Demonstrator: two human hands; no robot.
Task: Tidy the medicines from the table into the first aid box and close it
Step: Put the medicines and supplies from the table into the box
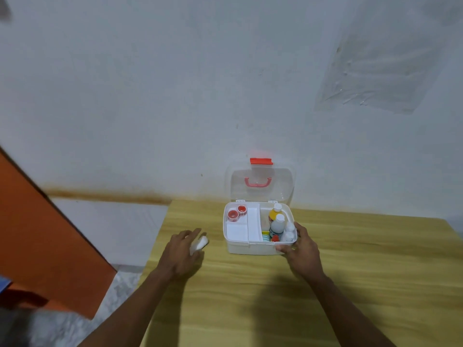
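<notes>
Left hand (183,249) closed around white roll (200,242); right hand (302,244) gripping open first aid box (250,246) corner.

No lettering is legible anywhere (the bottles' (277,225) labels are blurred).

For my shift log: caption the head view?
Left hand holds a white roll; right hand steadies the open first aid box.

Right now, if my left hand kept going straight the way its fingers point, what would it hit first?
Probably the first aid box. The left hand, over a white roll, points up and right toward the box's left wall, with bare table between. Depth is unclear.
</notes>
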